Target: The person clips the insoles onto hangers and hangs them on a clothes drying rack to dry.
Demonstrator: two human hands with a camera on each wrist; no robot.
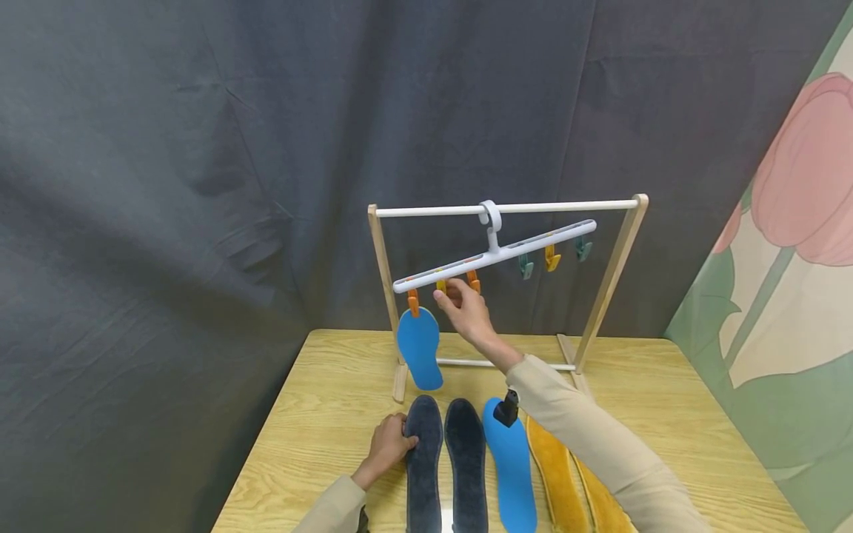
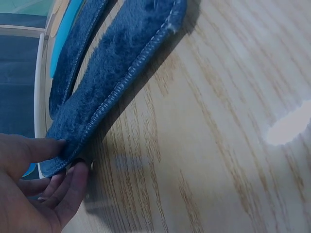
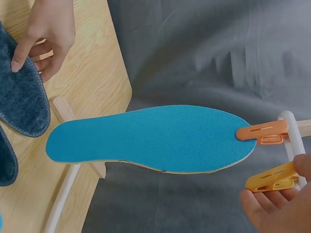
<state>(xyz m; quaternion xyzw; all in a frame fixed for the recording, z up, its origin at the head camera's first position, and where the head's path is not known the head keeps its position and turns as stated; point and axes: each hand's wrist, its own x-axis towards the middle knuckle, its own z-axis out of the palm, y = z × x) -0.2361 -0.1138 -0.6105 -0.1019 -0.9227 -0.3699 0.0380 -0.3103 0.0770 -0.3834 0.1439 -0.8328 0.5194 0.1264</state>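
My left hand (image 1: 389, 443) pinches the edge of a dark blue fuzzy insole (image 1: 424, 466) near its far rounded end, thumb on top and fingers beneath. In the left wrist view that insole (image 2: 109, 82) slants over the wooden table. My right hand (image 1: 466, 309) is raised to a white hanger (image 1: 493, 257), thumb and fingers pinching a yellow clip (image 3: 272, 178) there. Beside it, an orange clip (image 3: 262, 131) at the hanger's left end bites a bright blue insole (image 3: 155, 138), which hangs down. The hanger tilts, its left end lower.
The hanger hooks over the white bar (image 1: 560, 207) of a wooden-legged rack (image 1: 611, 285). Another orange clip (image 1: 474, 282) and several more clips hang rightward. On the table lie a second dark insole (image 1: 465, 466), a blue one (image 1: 512, 474) and two yellow ones (image 1: 556, 474), partly under my right sleeve.
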